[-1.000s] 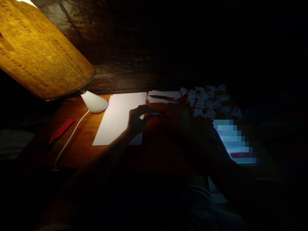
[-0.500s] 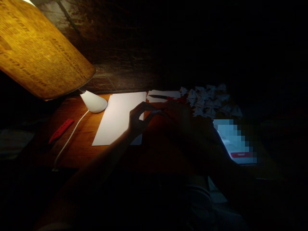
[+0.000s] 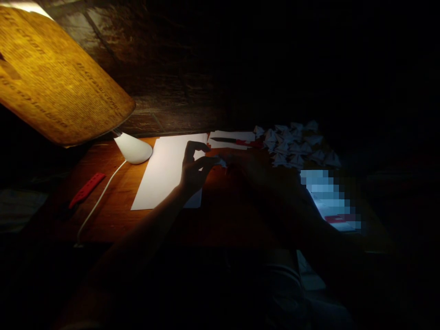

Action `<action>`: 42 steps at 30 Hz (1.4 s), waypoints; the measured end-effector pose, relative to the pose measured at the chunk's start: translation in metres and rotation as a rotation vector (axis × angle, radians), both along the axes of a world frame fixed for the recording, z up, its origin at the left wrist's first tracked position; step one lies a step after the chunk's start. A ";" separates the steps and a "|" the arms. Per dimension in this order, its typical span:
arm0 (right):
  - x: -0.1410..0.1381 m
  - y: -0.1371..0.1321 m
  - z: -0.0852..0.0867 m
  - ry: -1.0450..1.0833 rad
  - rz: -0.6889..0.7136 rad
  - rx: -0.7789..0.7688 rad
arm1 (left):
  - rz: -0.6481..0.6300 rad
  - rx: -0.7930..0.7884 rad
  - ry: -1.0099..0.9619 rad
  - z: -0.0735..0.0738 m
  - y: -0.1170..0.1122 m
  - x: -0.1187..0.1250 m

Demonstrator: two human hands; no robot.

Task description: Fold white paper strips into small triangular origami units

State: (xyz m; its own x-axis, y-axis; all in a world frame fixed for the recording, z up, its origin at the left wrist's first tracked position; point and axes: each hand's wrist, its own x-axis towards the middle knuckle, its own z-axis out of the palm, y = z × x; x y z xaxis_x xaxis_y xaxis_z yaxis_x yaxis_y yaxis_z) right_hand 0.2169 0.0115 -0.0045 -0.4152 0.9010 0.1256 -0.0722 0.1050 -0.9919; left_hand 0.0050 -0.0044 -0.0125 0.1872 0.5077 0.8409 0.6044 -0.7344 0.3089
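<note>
A small folded piece of paper (image 3: 221, 161) is between my two hands, over the wooden table. My left hand (image 3: 194, 174) pinches its left side between thumb and a finger, while the index finger arches above, apart from it. My right hand (image 3: 245, 165) lies in deep shadow at the paper's right side; its fingers appear closed on it, though their outline is dim. Behind my left hand lies a stack of white paper sheets (image 3: 161, 172). Beyond my right hand a knife with a red handle (image 3: 240, 141) rests on smaller white paper pieces (image 3: 220, 145).
Several folded paper pieces (image 3: 292, 146) are heaped at the back right. Nearer stands a lit phone-like screen (image 3: 319, 197), partly pixelated. At left are a lamp (image 3: 68, 78) with white base and cord, and a red cutter-like tool (image 3: 85, 189) on the wooden table (image 3: 117, 215).
The folded paper has turned and shows more of its pale surface. My left index finger has lifted away from it. The view has shifted slightly.
</note>
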 end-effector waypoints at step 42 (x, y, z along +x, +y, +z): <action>-0.003 0.002 -0.004 -0.019 -0.023 0.011 | -0.263 -0.889 -0.504 0.000 -0.001 0.015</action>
State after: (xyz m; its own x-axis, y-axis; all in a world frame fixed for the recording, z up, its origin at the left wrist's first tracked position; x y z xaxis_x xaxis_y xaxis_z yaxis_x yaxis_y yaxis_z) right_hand 0.2143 0.0132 -0.0083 -0.3966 0.9091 0.1274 -0.0505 0.1170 -0.9918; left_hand 0.0197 -0.0055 -0.0122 0.1131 0.9737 0.1976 0.1107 -0.2100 0.9714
